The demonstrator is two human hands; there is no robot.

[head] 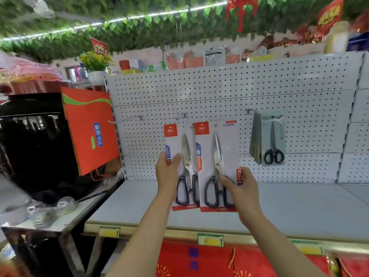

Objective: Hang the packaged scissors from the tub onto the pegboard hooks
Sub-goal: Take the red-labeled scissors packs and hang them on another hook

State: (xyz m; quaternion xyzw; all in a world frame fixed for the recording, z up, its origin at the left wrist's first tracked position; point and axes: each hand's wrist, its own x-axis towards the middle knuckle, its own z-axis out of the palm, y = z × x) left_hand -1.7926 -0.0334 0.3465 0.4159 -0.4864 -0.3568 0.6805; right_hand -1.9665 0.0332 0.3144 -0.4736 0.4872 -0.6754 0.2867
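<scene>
I hold two packaged scissors upright in front of the white pegboard (219, 92). My left hand (167, 172) grips the left scissors pack (179, 148) by its left edge. My right hand (242, 188) grips the right scissors pack (217, 152) near its lower right corner. Both cards have red labels, steel blades and black handles. The right pack overlaps the left one slightly. Just above the packs a short empty hook (181, 116) sticks out. A longer bare hook (125, 119) lies to its left. Several packs of smaller scissors (269, 138) hang on a hook at the right. The tub is not in view.
A grey shelf board (299, 206) runs under the pegboard, with yellow price tags along its front rail. An orange-red gift bag (89, 128) hangs at the pegboard's left edge. A metal side table (50, 218) with clutter stands at lower left. Red bags fill the shelf below.
</scene>
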